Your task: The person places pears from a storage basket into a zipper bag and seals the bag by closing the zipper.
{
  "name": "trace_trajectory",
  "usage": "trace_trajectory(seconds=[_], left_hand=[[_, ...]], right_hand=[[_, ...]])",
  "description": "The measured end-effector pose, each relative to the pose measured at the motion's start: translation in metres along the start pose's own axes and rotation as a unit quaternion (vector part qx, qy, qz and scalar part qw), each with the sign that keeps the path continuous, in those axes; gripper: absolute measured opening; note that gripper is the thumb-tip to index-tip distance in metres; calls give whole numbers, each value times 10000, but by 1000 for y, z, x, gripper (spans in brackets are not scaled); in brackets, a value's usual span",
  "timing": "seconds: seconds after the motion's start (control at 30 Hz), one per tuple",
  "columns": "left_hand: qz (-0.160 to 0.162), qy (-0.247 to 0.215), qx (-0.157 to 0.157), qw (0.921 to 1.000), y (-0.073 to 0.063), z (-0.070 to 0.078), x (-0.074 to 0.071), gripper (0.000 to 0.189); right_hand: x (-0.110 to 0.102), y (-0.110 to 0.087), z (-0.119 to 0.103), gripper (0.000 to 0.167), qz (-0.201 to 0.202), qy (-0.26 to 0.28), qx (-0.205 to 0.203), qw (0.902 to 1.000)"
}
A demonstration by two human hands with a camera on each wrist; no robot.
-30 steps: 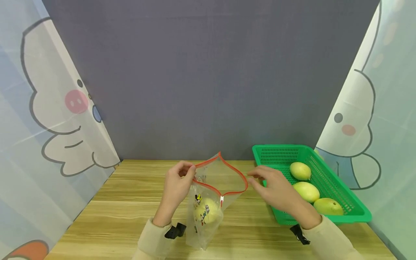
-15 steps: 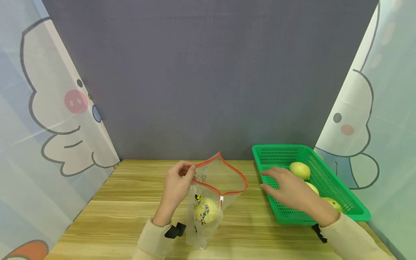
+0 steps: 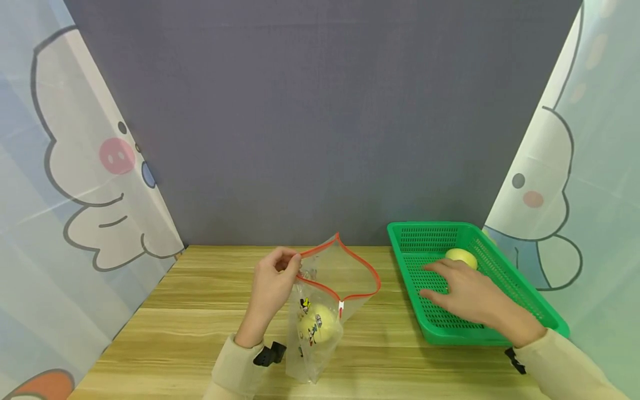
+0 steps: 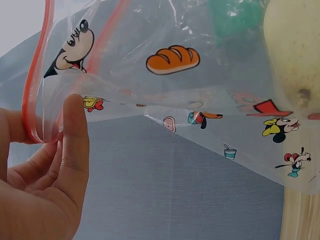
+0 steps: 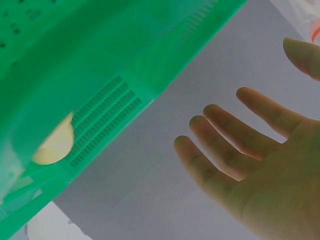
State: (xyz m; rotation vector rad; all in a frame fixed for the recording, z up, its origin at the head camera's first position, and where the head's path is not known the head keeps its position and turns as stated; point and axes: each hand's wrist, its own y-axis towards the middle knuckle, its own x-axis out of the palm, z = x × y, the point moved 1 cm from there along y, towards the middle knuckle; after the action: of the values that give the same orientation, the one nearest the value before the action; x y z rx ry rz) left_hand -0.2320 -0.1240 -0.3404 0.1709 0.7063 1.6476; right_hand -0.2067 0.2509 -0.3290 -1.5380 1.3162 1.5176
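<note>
My left hand (image 3: 270, 286) pinches one side of a clear zip bag (image 3: 325, 364) by its red rim, between thumb and fingers. The bag's mouth gapes, with a white slider (image 3: 341, 305) at the near end. Low in the bag lies a pale yellow mango (image 3: 322, 323), its stem scar visible in the left wrist view. My right hand (image 3: 470, 291) hovers over the green basket (image 3: 427, 328), fingers spread, holding nothing. Beyond it, a yellow mango (image 3: 459, 256) lies in the basket. The hand and forearm hide the nearer part of the basket's contents.
The basket stands at the right of the wooden table (image 3: 200, 333), near the printed side curtain (image 3: 545, 166). A grey cloth (image 3: 320, 122) hangs along the table's back edge.
My right hand has moved from beside the bag's mouth to the right, over the basket, and now covers the nearer mangoes. The left hand and bag have stayed in place.
</note>
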Motion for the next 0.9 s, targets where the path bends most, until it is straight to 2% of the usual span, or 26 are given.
trace_trajectory(seconds=[0.47, 0.77, 0.9], left_hand=[[-4, 18, -5, 10000, 0, -1, 0, 8], [-16, 14, -33, 10000, 1, 1, 0, 8], [-27, 17, -24, 10000, 0, 1, 0, 8]], right_hand=[[6, -15, 42, 65, -131, 202, 465, 9986], [11, -23, 69, 62, -61, 243, 587, 9980], [13, -25, 79, 65, -179, 181, 642, 9976]])
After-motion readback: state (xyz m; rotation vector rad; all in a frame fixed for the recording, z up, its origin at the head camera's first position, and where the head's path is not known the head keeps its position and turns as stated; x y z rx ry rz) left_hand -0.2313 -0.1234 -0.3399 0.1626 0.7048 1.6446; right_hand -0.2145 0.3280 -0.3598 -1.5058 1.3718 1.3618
